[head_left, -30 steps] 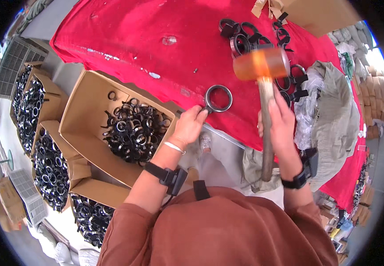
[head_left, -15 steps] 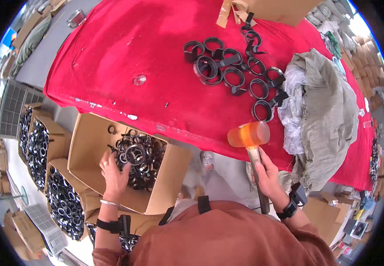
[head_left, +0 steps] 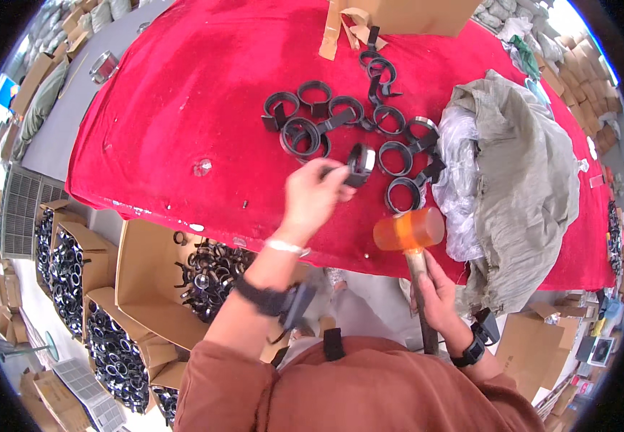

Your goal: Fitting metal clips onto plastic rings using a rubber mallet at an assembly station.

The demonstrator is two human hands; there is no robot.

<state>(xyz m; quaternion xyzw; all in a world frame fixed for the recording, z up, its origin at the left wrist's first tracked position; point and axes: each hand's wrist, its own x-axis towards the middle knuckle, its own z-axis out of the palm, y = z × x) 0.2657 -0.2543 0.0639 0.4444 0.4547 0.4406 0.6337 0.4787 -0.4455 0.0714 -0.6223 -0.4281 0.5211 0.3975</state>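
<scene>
Above the red cloth, my left hand (head_left: 315, 196) pinches a black ring with a flat tab (head_left: 361, 161), its band tilted on edge and shiny at one side. My right hand (head_left: 436, 291) is wrapped round the wooden handle of a mallet (head_left: 409, 229), whose orange head is held over the table's near edge. Several black tabbed rings (head_left: 388, 119) lie in a loose cluster beyond both hands. Below my left forearm, an open cardboard box (head_left: 155, 268) holds a heap of similar rings (head_left: 208, 277), partly hidden by the arm.
A grey-green sack (head_left: 517, 183) with clear plastic (head_left: 457, 194) lies right of the mallet on the red cloth (head_left: 154, 137). Another cardboard box (head_left: 420, 16) stands at the far edge. Several ring-filled boxes (head_left: 114, 345) stand on the floor at left.
My left hand has risen from the box of rings to above the red cloth, and now holds a ring. My right hand keeps the mallet in nearly the same place. The view has shifted slightly.
</scene>
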